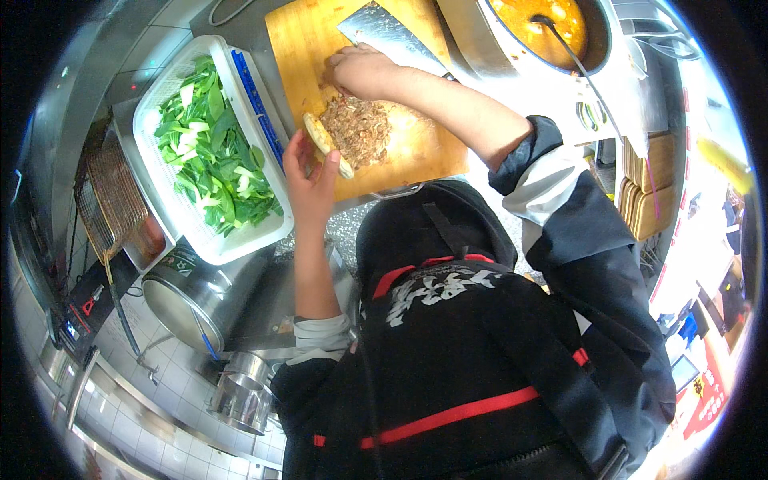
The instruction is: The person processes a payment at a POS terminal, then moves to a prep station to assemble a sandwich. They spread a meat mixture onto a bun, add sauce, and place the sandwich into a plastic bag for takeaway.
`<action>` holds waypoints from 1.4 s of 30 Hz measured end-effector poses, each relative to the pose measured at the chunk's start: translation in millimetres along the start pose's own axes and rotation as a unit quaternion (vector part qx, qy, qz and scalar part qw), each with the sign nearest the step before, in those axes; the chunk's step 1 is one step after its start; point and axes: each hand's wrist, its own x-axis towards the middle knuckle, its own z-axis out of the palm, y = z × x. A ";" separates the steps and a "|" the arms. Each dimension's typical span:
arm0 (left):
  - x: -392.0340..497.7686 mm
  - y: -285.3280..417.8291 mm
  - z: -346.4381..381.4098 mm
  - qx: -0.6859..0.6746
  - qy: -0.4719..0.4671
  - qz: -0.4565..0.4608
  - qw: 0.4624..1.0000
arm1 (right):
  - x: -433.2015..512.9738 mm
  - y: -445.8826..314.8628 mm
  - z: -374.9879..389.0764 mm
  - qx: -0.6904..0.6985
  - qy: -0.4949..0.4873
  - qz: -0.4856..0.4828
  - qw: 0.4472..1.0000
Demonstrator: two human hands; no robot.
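My left hand (313,174) holds a pale, browned flatbread bun (324,141) edge-up at the left of the wooden cutting board (420,165), thumb on its near end. Against the bun lies a heap of chopped brown meat (360,129). Over the heap's far edge, my right hand (359,71) reaches down with curled fingers. Its fingertips are hidden, so whether it grips anything is unclear. Beyond that hand a cleaver (387,33) rests flat on the board, its handle partly behind my right forearm.
Left of the board stands a white plastic basket (180,225) of cut leafy greens (213,150). At upper right, a pot (600,36) holds orange broth (543,39) with a black ladle (576,57) in it. A wire fry basket (111,192) and a steel pot (180,306) are farther left.
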 end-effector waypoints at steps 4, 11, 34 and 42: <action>2.1 -5.7 -1.2 0.007 -0.003 0.002 1.000 | -15.4 0.5 -17.5 0.011 0.028 0.041 0.999; 4.9 -3.2 13.0 0.061 -0.009 0.004 0.998 | -74.0 -22.4 -18.8 0.146 0.117 -0.027 0.982; -95.3 120.0 226.6 0.176 -0.381 0.299 0.857 | -476.9 81.9 -48.4 0.308 0.423 0.440 0.730; -127.5 165.7 418.8 0.084 -0.383 0.310 0.866 | -556.3 188.9 -154.8 0.362 0.418 0.366 0.749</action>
